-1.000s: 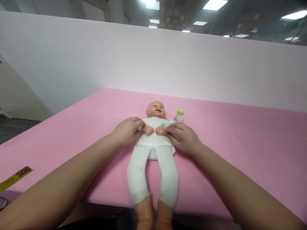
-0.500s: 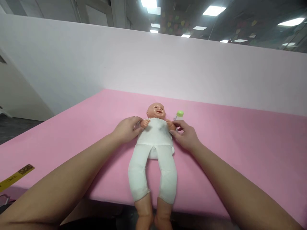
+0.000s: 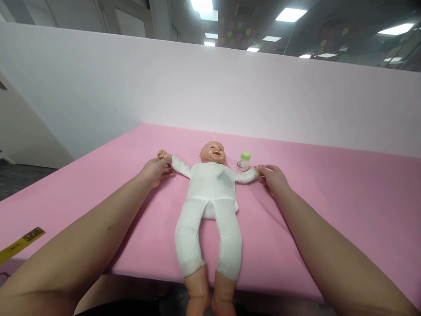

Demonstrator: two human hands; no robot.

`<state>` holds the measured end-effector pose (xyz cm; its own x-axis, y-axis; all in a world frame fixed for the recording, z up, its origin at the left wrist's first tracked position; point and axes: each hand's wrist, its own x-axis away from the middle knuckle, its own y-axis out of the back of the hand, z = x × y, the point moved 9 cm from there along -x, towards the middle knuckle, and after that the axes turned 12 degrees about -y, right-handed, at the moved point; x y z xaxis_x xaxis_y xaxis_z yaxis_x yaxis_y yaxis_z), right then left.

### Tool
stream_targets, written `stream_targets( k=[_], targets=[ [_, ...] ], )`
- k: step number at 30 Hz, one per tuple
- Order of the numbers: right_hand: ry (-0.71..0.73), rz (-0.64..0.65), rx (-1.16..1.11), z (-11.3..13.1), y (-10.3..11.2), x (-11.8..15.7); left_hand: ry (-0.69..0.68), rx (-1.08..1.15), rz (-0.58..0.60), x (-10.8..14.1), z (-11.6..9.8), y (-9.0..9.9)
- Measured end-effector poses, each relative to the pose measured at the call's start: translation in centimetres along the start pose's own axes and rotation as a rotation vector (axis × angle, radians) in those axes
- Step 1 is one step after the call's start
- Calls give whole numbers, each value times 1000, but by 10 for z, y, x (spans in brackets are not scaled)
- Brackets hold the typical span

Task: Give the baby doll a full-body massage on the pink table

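Observation:
A baby doll in a white suit lies face up on the pink table, its legs over the near edge and both arms spread outward. My left hand is closed on the doll's arm at the wrist, on the left side of the picture. On the right, my right hand pinches the doll's other hand between thumb and fingers. Beside that arm, just behind it, stands a small clear jar with a green lid, touched by neither hand.
The pink table ends at a white partition at the back. A yellow strip with a printed code is at the near left edge. A white door-like panel stands at the far left.
Both of my hands have moved outward, and the doll's arms have gone from bent over the chest to stretched sideways. The jar, partly covered before, now shows fully.

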<state>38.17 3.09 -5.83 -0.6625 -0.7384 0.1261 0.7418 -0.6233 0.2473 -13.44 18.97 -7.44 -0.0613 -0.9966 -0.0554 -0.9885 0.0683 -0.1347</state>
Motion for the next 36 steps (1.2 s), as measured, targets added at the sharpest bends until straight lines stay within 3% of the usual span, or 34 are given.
stream_targets(
  k=[4, 7, 9, 12, 15, 19, 24, 29, 32, 36],
  targets=[
    [-43, 77, -98, 5, -10, 11, -88, -18, -4, 8, -12, -5],
    [112, 160, -203, 31, -22, 38, -327, -234, 14, 28, -45, -18],
    [250, 219, -210, 52, -34, 66, -513, -453, 71, 50, -72, -38],
    [507, 391, -74, 81, -63, 120, -700, -734, 250, 83, -94, -76],
    [764, 490, 228, 94, -88, 171, -838, -951, 476, 106, -98, -108],
    [921, 610, 413, 96, -104, 199, -948, -1123, 653, 118, -91, -125],
    [985, 630, 535, 97, -109, 205, -967, -1229, 708, 122, -86, -131],
    [937, 561, 537, 90, -108, 197, -933, -1141, 613, 122, -91, -130],
    [749, 394, 381, 84, -91, 162, -836, -1020, 507, 111, -92, -118],
    [473, 138, 36, 68, -46, 96, -619, -747, 227, 80, -83, -79]
  ],
)
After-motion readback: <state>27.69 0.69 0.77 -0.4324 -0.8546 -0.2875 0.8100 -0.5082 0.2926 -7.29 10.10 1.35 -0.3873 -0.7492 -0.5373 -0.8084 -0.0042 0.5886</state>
